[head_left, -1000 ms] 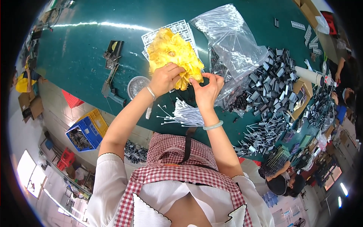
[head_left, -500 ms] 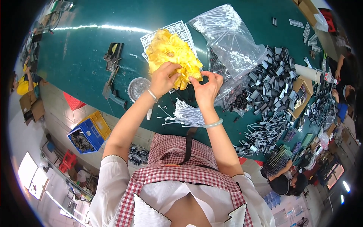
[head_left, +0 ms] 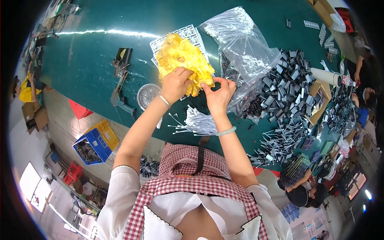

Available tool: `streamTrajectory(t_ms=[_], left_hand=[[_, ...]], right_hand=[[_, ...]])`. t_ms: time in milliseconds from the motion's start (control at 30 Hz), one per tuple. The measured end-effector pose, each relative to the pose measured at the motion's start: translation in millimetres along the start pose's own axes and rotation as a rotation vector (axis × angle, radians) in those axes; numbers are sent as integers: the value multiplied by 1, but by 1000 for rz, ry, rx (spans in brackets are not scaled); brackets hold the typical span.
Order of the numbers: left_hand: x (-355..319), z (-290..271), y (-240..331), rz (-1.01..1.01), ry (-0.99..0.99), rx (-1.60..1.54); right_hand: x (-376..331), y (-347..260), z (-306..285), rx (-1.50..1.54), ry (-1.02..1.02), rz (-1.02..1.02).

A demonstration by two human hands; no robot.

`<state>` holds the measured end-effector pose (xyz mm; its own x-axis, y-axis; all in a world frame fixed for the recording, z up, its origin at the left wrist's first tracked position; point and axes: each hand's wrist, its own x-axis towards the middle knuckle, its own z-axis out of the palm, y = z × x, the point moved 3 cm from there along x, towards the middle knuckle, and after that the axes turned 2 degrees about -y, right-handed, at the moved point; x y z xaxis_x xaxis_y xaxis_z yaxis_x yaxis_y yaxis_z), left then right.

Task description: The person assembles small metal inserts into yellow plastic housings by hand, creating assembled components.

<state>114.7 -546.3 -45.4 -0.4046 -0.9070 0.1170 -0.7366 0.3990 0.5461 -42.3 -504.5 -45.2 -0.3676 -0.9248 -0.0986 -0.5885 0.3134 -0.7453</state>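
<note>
Head view: The yellow petal-like bundle [head_left: 179,52] is lying inward from the near edge of the green surface [head_left: 90,64], partly covering the white printed sheets [head_left: 191,33]. Its long axis is running obliquely, from far left to near right, toward the near edge. The left hand [head_left: 175,85] is pinching petals at the near side; its fingertips are partly hiding. The right hand [head_left: 219,93] is pinching the near-right rim between thumb and index finger. The bundle is extending away from both hands, ahead of the left and to the left of the right; the left hand is sitting nearer its middle. Between the hands and the near edge, white-tipped strands [head_left: 197,122] are lying. A round dish [head_left: 147,96] is standing just left of the left wrist.
</note>
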Motion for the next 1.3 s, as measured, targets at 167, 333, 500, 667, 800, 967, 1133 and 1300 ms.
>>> streamTrajectory(t_ms=[167,333,500,667,800,967,1133,1300], left_hand=[[-6,2,-8,-235,42,-175],[-5,8,-22,-423,9,-349],[-7,19,-37,-557,10,-524],[4,18,-42,-649,-13,-790],[2,17,-45,-645,-69,-718],[3,7,-11,-442,-45,-124],[14,8,13,-449,-65,170],[14,15,15,-528,-47,299]], right_hand=[[0,0,0,4,-12,17],[4,2,2,-21,-13,30],[6,4,5,7,-27,13],[8,6,5,27,-43,32],[7,2,6,29,-47,25],[5,-2,3,8,-47,27],[3,-5,3,-9,-55,11],[3,-9,2,-9,-51,12]])
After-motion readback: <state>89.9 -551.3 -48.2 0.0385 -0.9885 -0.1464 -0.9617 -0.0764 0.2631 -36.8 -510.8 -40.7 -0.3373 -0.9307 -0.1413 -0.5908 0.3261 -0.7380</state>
